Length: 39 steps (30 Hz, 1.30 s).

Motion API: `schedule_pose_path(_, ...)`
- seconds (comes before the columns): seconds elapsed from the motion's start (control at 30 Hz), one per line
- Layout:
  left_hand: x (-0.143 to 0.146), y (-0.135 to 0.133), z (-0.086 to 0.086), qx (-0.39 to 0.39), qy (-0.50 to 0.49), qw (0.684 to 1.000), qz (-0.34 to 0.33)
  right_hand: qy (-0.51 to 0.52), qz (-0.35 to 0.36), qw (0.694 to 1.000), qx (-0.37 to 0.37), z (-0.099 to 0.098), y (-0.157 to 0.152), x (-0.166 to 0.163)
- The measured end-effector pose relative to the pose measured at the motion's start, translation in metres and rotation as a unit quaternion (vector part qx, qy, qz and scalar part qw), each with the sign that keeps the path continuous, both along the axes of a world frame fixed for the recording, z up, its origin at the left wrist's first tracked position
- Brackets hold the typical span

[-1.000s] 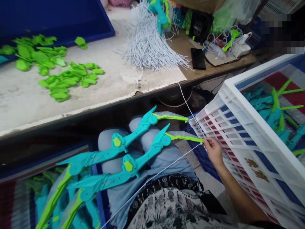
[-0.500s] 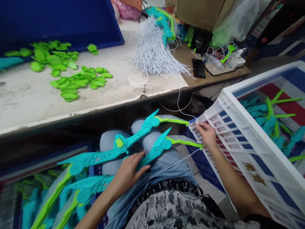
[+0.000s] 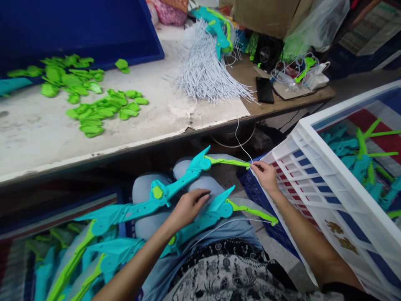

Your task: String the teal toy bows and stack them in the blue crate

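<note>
Two teal toy bows with lime-green limbs lie across my lap. The far toy bow [image 3: 178,183] bears a green hexagonal piece at its middle. At its right tip, my right hand [image 3: 265,174] pinches the end of a white cord [image 3: 238,140], which hangs from the table edge. My left hand [image 3: 189,205] lies over the near toy bow [image 3: 216,210], fingers stretched and thumb apart; whether it touches the bow is unclear. Another white cord [image 3: 219,228] runs from the near bow's right tip back toward my lap.
A bundle of white cords [image 3: 203,71] lies on the table [image 3: 163,113] beside loose green pieces [image 3: 103,104] and a black phone [image 3: 265,89]. A white crate [image 3: 313,142] holding teal parts stands at right. More bows [image 3: 109,259] fill a container at lower left.
My right hand moved left with the cord to the far bow's tip. My left hand slid up and right, and the near bow shifted right and toward me.
</note>
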State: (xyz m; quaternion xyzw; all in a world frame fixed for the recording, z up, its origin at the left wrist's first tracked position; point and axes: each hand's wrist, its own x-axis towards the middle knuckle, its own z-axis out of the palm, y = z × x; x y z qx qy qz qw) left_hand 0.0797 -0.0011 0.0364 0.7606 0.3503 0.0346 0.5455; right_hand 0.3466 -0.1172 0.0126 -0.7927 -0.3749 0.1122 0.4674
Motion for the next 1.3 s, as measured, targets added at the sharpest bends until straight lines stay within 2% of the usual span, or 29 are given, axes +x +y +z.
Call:
schedule_pose_path(0.1,0.049,0.009,-0.014,-0.156,-0.045,0.984,0.067,-0.001,0.011,1.000,-0.004,-0.002,0.001,-0.001)
schedule_pose_path(0.2,0.097,0.009,-0.029,-0.368,-0.066,0.921,0.114,0.044,0.016,0.999,-0.004,-0.003,0.001,-0.002)
schedule_pose_path(0.3,0.134,0.003,-0.038,-0.473,-0.064,0.872,0.110,0.099,0.012,0.995,0.001,-0.001,0.000,0.000)
schedule_pose_path(0.43,0.156,-0.005,-0.043,-0.509,-0.074,0.854,0.075,0.130,0.024,0.991,-0.001,-0.001,-0.002,0.003)
schedule_pose_path(0.57,0.161,-0.006,-0.046,-0.534,-0.108,0.837,0.051,0.054,0.024,0.998,-0.021,-0.006,-0.002,0.006)
schedule_pose_path(0.67,0.164,-0.007,-0.049,-0.505,-0.101,0.855,0.061,-0.035,0.040,0.999,-0.005,-0.010,0.001,0.008)
schedule_pose_path(0.83,0.164,-0.007,-0.047,-0.426,-0.065,0.898,0.086,-0.107,0.127,0.986,0.000,-0.020,0.002,0.007)
schedule_pose_path(0.93,0.139,0.002,-0.036,-0.368,-0.054,0.921,0.115,-0.122,0.115,0.986,-0.004,-0.028,-0.001,0.006)
schedule_pose_path(1.03,0.081,0.021,-0.012,-0.323,-0.125,0.922,0.170,-0.117,0.095,0.989,-0.010,-0.033,-0.004,0.006)
schedule_pose_path(1.1,0.029,0.038,0.010,-0.355,-0.203,0.882,0.233,-0.122,0.094,0.988,-0.012,-0.034,-0.004,0.007)
schedule_pose_path(1.17,-0.026,0.052,0.034,-0.359,-0.255,0.836,0.326,-0.129,0.096,0.987,-0.015,-0.034,-0.002,0.008)
schedule_pose_path(1.23,-0.077,0.061,0.058,-0.301,-0.291,0.790,0.448,-0.130,0.094,0.987,-0.021,-0.034,-0.001,0.009)
schedule_pose_path(1.3,-0.117,0.060,0.079,-0.231,-0.301,0.748,0.544,-0.129,0.087,0.987,-0.032,-0.036,0.000,0.011)
